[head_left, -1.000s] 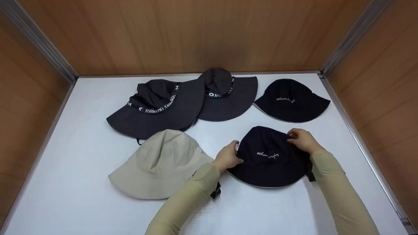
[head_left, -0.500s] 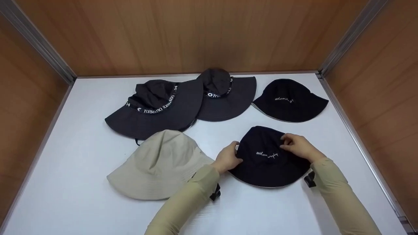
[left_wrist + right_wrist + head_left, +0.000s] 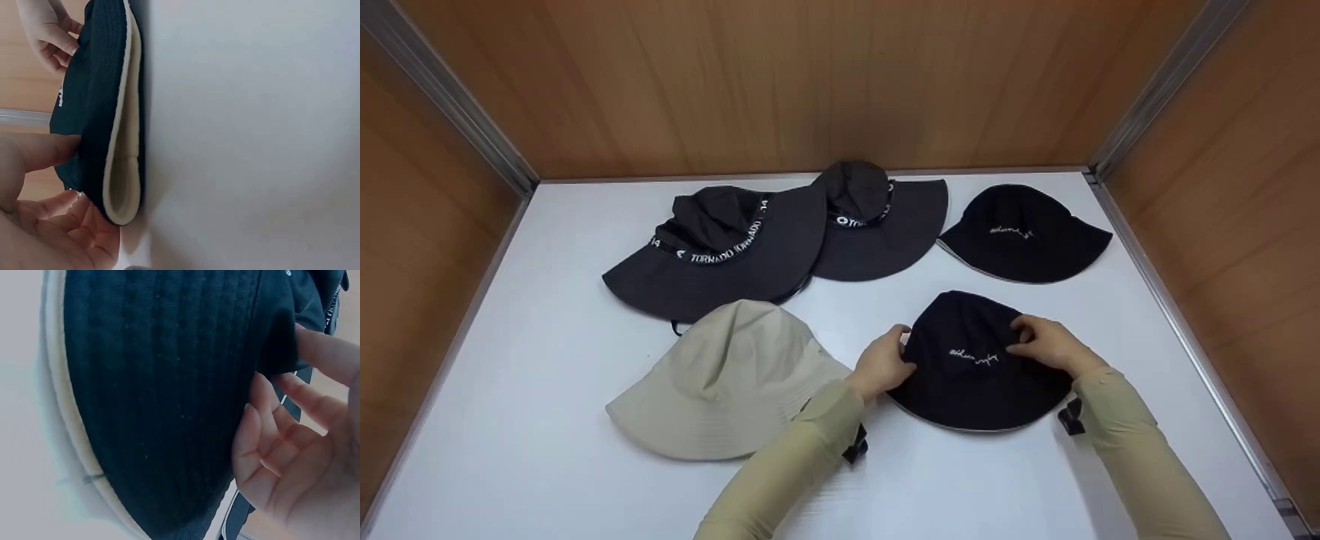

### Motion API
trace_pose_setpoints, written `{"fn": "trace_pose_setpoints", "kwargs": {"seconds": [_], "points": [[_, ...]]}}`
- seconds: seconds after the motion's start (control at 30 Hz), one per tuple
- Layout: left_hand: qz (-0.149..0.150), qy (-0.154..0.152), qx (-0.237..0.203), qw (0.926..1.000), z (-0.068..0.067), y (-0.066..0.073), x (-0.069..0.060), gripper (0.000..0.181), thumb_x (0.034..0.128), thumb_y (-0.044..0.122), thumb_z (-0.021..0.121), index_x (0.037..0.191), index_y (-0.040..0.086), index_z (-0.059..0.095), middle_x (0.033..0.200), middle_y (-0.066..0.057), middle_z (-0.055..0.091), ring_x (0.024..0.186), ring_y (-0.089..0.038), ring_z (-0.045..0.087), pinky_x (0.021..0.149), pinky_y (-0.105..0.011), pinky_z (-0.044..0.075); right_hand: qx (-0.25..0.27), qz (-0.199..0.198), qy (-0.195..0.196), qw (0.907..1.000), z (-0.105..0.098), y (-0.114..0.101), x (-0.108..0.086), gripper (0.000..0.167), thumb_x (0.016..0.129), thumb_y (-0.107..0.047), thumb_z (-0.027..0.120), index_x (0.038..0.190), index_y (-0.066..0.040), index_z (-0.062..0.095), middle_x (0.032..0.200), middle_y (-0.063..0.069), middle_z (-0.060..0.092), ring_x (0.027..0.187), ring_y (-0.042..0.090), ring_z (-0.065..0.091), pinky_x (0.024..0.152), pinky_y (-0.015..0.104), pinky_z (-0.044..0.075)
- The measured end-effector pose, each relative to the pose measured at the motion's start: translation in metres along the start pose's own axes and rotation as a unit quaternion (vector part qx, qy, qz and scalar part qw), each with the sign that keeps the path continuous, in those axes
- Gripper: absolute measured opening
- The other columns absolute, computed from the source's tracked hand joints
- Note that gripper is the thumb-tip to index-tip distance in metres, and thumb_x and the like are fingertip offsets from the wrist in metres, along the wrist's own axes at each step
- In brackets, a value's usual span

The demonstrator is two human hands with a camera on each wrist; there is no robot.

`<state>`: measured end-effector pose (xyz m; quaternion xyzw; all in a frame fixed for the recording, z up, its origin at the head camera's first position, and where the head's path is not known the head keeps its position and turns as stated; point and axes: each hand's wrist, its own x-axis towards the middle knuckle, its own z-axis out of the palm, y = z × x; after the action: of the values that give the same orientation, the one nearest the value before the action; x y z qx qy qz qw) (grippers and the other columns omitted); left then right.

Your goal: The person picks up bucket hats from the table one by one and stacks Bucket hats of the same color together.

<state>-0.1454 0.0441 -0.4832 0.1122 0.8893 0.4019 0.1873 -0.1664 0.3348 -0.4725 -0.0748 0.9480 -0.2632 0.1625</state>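
Gripping the front dark bucket hat (image 3: pixel 960 397) two-handed, near side of the white desk (image 3: pixel 547 480), right of centre. Left hand (image 3: pixel 880 364): fingers pinching the hat's left side, thumb on the outer face, the others tucked behind. Right hand (image 3: pixel 1051 345): fingers curled, pinching cloth on the right of the crown, just beside the white script lettering. Hat lies crown away from the person, brim edge toward them; left wrist view shows cream lining inside the brim. Beige hat (image 3: pixel 720 390) sits just left, partly hidden by the left sleeve (image 3: pixel 787 465). Second dark bucket hat (image 3: pixel 1027 244), similar lettering, back right, apart from the held one. Wide-brim TORNADO hat (image 3: pixel 720 281) back left, overlapping the rear wide-brim hat (image 3: pixel 877 251). Wood panels (image 3: pixel 735 82) at back and both sides.
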Motion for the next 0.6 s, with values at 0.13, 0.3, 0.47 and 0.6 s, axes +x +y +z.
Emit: {"fn": "trace_pose_setpoints", "kwargs": {"seconds": [0.13, 0.3, 0.47, 0.6], "points": [[0.010, 0.024, -0.009, 0.9996, -0.015, -0.003, -0.004, 0.045, 0.0844, 0.011, 0.068, 0.126, 0.003, 0.052, 0.097, -0.009, 0.064, 0.088, -0.023, 0.061, 0.083, -0.035, 0.049, -0.002, -0.002, 0.008, 1.0000, 0.002, 0.001, 0.001, 0.038, 0.083, -0.015, 0.069, 0.111, 0.007, 0.055, 0.085, 0.015, 0.058, 0.075, 0.022, 0.052, 0.070, 0.034, 0.041], [0.023, 0.039, -0.015, 0.9989, -0.039, -0.010, -0.018, 0.021, 0.0877, 0.015, 0.064, 0.105, 0.003, 0.061, 0.088, -0.008, 0.065, 0.069, -0.015, 0.058, 0.066, -0.027, 0.048, -0.006, -0.002, 0.015, 0.9999, 0.003, 0.004, 0.002, 0.038, 0.083, -0.017, 0.070, 0.111, 0.006, 0.055, 0.085, 0.015, 0.058, 0.075, 0.023, 0.052, 0.070, 0.035, 0.041], [0.007, 0.032, 0.005, 0.9995, -0.060, -0.024, -0.036, 0.013, 0.0901, 0.017, 0.062, 0.090, 0.004, 0.062, 0.073, -0.004, 0.063, 0.053, -0.007, 0.049, 0.050, -0.020, 0.041, -0.003, -0.007, 0.008, 0.9999, 0.001, 0.004, 0.002, 0.039, 0.084, -0.018, 0.070, 0.111, 0.007, 0.055, 0.086, 0.015, 0.059, 0.076, 0.023, 0.053, 0.071, 0.036, 0.042], [0.015, 0.028, 0.015, 0.9994, -0.067, -0.037, -0.043, 0.011, 0.0862, 0.012, 0.064, 0.083, 0.002, 0.061, 0.066, -0.003, 0.059, 0.051, -0.008, 0.047, 0.047, -0.019, 0.039, 0.026, 0.003, -0.012, 0.9996, -0.006, 0.001, 0.004, 0.040, 0.087, -0.019, 0.067, 0.112, 0.009, 0.055, 0.085, 0.014, 0.061, 0.074, 0.018, 0.054, 0.070, 0.033, 0.044]]}}
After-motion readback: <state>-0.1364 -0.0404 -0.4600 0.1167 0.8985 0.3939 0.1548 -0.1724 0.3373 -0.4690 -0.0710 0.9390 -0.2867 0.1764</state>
